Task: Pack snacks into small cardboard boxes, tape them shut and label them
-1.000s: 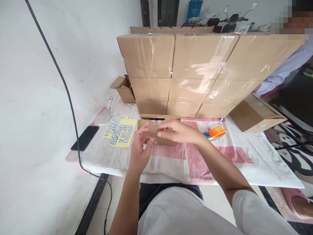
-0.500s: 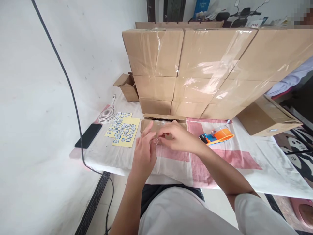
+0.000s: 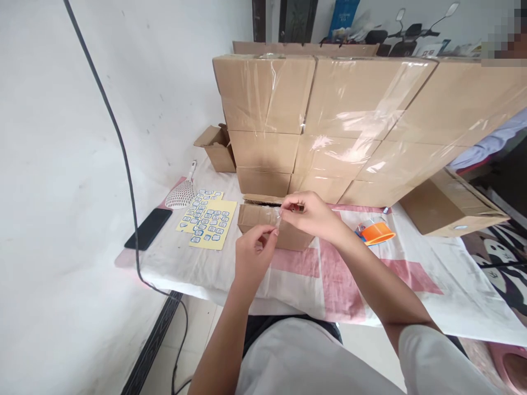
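Observation:
A small brown cardboard box (image 3: 257, 218) sits on the cloth-covered table (image 3: 411, 285) in front of me. My left hand (image 3: 253, 258) and my right hand (image 3: 313, 215) are raised just in front of it, each pinching one end of a thin clear strip (image 3: 278, 225), probably tape, stretched between their fingertips. The strip is hard to make out. My right hand hovers over the box's right part and hides it. My left hand is nearer to me, below the box's front face.
A wall of taped cardboard boxes (image 3: 337, 120) stands behind the small box. An orange tape dispenser (image 3: 376, 232) lies to the right. Yellow sticker sheets (image 3: 208, 219), a white mesh scoop (image 3: 181, 192) and a black phone (image 3: 148, 229) lie left. A black cable (image 3: 123, 159) hangs down the wall.
My hands have drawn apart: the left dropped toward me, the right lifted over the box, stretching the clear strip between them. The view shifted slightly.

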The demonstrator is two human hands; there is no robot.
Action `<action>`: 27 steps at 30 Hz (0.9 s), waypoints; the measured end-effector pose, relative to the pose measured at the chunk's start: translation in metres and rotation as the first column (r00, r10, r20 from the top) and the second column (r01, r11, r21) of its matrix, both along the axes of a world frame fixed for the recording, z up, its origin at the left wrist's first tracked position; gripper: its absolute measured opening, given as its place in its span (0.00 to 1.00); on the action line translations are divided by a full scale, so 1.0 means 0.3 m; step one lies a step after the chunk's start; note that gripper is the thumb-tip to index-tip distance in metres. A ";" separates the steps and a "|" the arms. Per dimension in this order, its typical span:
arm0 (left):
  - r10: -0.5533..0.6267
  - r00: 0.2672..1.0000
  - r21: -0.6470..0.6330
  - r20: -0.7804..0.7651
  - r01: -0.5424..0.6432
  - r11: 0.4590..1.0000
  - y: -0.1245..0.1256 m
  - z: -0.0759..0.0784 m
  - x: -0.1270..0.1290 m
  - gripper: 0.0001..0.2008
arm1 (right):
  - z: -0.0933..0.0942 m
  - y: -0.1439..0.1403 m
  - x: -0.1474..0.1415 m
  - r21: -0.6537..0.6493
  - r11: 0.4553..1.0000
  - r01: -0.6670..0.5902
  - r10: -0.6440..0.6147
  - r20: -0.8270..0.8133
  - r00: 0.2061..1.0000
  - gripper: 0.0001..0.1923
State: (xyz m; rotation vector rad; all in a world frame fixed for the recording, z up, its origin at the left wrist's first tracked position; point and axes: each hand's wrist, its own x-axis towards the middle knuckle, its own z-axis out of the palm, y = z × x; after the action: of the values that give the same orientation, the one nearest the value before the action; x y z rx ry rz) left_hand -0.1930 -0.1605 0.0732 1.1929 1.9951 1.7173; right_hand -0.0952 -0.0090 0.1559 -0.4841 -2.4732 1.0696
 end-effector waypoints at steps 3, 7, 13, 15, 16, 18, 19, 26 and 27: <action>-0.060 0.980 0.029 0.191 0.055 0.998 0.014 -0.006 -0.008 0.09 | 0.028 0.023 0.013 -0.076 0.997 0.008 -0.009 -0.016 1.000 0.12; -0.116 0.968 0.021 0.224 0.114 0.993 0.013 -0.005 -0.025 0.10 | 0.040 0.061 0.008 -0.196 0.968 -0.156 0.177 0.094 0.980 0.21; -0.093 0.958 -0.020 0.271 0.102 0.995 0.032 0.005 -0.017 0.10 | 0.021 0.098 -0.022 -0.299 0.922 -0.244 0.281 0.086 0.956 0.05; -0.078 0.927 -0.023 0.367 0.093 0.995 0.049 0.004 -0.013 0.11 | 0.026 0.109 -0.026 -0.270 0.928 -0.258 0.290 0.087 0.953 0.07; -0.073 0.909 -0.024 0.410 0.091 0.996 0.059 0.002 -0.012 0.12 | 0.029 0.116 -0.029 -0.249 0.931 -0.268 0.298 0.092 0.950 0.08; -0.069 0.884 -0.027 0.463 0.092 0.995 0.077 -0.001 -0.012 0.13 | 0.034 0.134 -0.041 -0.220 0.930 -0.293 0.321 0.101 0.942 0.06; -0.069 0.877 -0.030 0.476 0.094 0.995 0.086 -0.003 -0.013 0.14 | 0.035 0.143 -0.050 -0.219 0.927 -0.303 0.330 0.100 0.939 0.06; -0.038 0.878 -0.087 0.477 0.090 0.992 0.110 0.012 -0.022 0.16 | 0.010 0.188 -0.115 -0.234 0.935 -0.265 0.304 0.146 0.941 0.07; -0.015 0.898 -0.118 0.440 0.074 0.990 0.105 0.019 -0.023 0.16 | 0.005 0.190 -0.120 -0.225 0.939 -0.260 0.297 0.150 0.943 0.07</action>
State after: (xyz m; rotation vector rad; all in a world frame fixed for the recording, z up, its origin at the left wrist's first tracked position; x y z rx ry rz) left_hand -0.1998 -0.1291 0.0789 0.7187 1.7560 1.6249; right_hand -0.1312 0.0481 0.1575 -0.3037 -2.6642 1.4603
